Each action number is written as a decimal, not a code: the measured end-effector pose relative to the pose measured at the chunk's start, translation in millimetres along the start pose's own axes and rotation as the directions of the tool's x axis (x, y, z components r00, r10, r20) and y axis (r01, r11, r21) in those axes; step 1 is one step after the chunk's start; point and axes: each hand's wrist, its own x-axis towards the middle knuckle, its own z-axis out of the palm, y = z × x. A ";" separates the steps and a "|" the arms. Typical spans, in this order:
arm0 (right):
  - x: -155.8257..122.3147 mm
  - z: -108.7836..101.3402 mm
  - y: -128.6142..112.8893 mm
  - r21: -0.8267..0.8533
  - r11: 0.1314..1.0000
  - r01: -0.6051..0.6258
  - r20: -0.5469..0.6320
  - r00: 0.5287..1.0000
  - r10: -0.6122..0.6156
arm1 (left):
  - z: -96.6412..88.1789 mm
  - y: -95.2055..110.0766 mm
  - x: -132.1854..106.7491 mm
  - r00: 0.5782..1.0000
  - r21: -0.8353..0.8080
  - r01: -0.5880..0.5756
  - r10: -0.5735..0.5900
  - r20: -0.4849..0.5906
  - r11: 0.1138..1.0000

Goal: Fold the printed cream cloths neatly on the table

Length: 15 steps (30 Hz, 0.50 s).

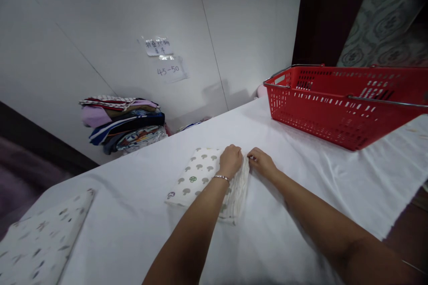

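A folded white cloth (200, 170) printed with grey mushrooms lies on the white-covered table, its layered edges stacked along the right side. My left hand (230, 160), below which a bracelet circles the wrist, is closed at the far right part of the cloth; whatever its fingers grip is hidden beneath the knuckles. At the cloth's far right corner, my right hand (262, 163) pinches the layered edge between thumb and fingers. Another folded white cloth (43, 236) with small leaf-like marks rests at the near left of the table.
A red plastic basket (317, 111) with metal handles stands at the right on the white tablecloth (133, 205). Beyond the table's far edge is a stack of folded clothes (125, 120) by the wall. Paper notes (170, 69) are taped to the wall.
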 end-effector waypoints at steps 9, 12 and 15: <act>-0.4 3.2 -2.1 -0.025 1.000 0.015 -0.011 1.000 -0.015 | 19.1 -21.5 -6.8 0.997 -0.011 -0.045 0.044 -0.064 0.999; 0.4 0.6 -3.0 -0.106 0.994 0.031 -0.012 0.999 -0.033 | 22.0 -20.5 -7.3 0.996 -0.014 -0.050 0.048 -0.075 0.999; 1.0 -4.1 -2.0 -0.185 0.982 0.041 0.013 0.999 -0.039 | 23.0 -19.8 -6.9 0.995 -0.009 -0.052 0.051 -0.088 0.999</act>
